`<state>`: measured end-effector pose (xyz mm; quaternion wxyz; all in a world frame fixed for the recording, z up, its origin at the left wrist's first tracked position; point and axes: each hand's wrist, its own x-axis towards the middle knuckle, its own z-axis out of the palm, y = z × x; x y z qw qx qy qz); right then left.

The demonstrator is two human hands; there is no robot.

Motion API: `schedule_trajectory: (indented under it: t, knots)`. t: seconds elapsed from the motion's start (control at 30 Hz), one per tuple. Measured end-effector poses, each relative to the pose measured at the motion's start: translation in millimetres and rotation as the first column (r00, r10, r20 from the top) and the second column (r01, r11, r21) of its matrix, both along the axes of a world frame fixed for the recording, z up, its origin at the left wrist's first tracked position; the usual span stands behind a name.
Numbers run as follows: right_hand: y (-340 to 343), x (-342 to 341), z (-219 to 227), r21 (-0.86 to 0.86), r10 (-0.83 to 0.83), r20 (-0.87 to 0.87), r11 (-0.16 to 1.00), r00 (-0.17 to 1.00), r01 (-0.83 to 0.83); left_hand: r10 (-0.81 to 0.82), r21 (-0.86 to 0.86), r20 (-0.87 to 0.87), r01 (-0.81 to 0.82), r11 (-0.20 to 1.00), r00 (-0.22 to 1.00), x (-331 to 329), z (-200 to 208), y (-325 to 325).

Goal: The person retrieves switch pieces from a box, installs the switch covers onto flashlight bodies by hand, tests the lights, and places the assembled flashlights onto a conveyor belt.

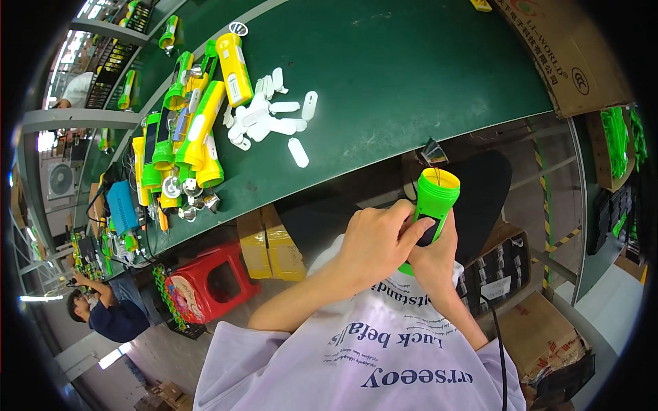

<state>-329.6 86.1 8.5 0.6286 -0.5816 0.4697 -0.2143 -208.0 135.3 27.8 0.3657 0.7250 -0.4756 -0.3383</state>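
Note:
In front of my chest, beyond the table's near edge, I hold a green flashlight body [436,198] tilted with its wide yellow-lined mouth away from me. My right hand [439,264] is closed around its lower part from the right and underneath. From the left, my left hand [377,236] is closed against it, the thumb pressing on the dark panel [430,231] in its side. Thin wires run out of the mouth to a shiny reflector piece [433,152]. The flashlight's rear end is mostly hidden by my hands.
Left on the green table [384,75] lie a heap of green and yellow flashlights [199,130] and loose white oval covers [257,120]. A cardboard box [558,58] stands at the far right. Below are a red stool [209,284] and cartons [271,243]. Another person [113,312] works at left.

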Motion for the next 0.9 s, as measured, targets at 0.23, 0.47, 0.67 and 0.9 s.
schedule_trajectory:
  t: [0.23, 0.47, 0.67, 0.9]
  knots:
    - [-0.4, -13.3, 0.6, 0.319, -0.213, 0.122, 0.933, 0.969, 0.165, 0.386, 0.009, 0.643, -0.51, 0.86, 0.661, 99.1, 13.1, 8.9]
    - [0.3, -22.2, 2.8, 0.333, -0.215, 0.129, 0.929, 0.968, 0.161, 0.33, -0.122, 0.629, -0.33, 0.936, 0.704, 119.5, -12.8, 7.6]
    - [-3.5, -29.4, 2.3, 0.367, -0.225, 0.122, 0.915, 0.967, 0.166, 0.329, 0.018, 0.366, -0.359, 0.933, 0.871, 117.5, -5.0, 6.9]
    - [-0.4, -24.2, -1.7, 0.384, -0.184, 0.137, 0.916, 0.973, 0.119, 0.294, -0.069, 0.539, -0.307, 0.949, 0.789, 118.3, -11.7, 6.6]
